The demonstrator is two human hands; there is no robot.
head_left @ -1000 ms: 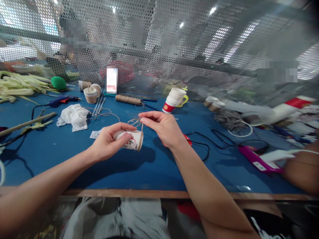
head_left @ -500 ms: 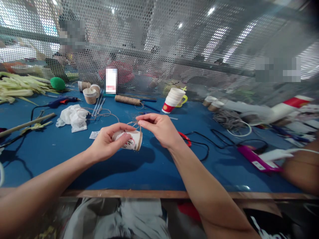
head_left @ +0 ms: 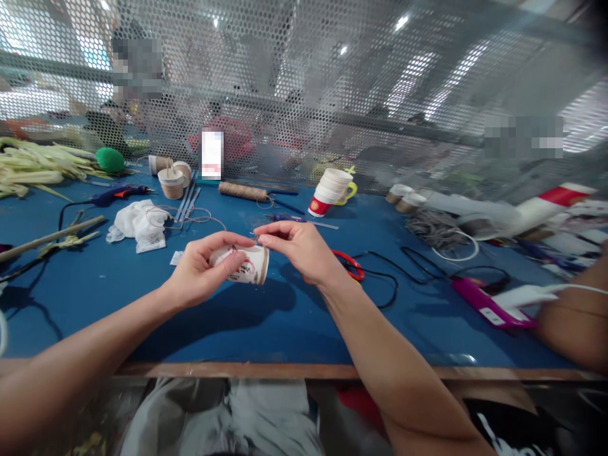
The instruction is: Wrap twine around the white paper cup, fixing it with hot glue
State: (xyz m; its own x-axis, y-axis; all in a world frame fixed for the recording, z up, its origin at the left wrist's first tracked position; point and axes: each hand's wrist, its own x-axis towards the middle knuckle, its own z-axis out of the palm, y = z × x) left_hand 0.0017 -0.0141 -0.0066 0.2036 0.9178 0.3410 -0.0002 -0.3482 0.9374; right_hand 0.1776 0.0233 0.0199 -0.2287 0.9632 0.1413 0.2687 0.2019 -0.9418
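A white paper cup (head_left: 251,266) with dark and red print lies on its side in my left hand (head_left: 202,266), held above the blue table. Brown twine runs around its rim, which faces right. My right hand (head_left: 297,247) pinches at the cup's upper rim, thumb and forefinger closed on the twine. The tips of both hands nearly meet there, and the twine between them is mostly hidden. From behind my left hand a loose length of twine (head_left: 209,214) loops back over the table.
Behind my hands lie a twine spool (head_left: 243,191), a white cloth (head_left: 139,223) and stacked paper cups (head_left: 327,193). Twine-wrapped cups (head_left: 171,182) stand near a glue gun (head_left: 118,195) at left. Red-handled scissors (head_left: 354,265), black cable and a purple power strip (head_left: 491,304) lie right, beside another person's arm (head_left: 577,320).
My right hand has moved slightly left and down, closer to the cup's rim. The twine that stood up from the rim is now drawn down. The cup has shifted slightly left.
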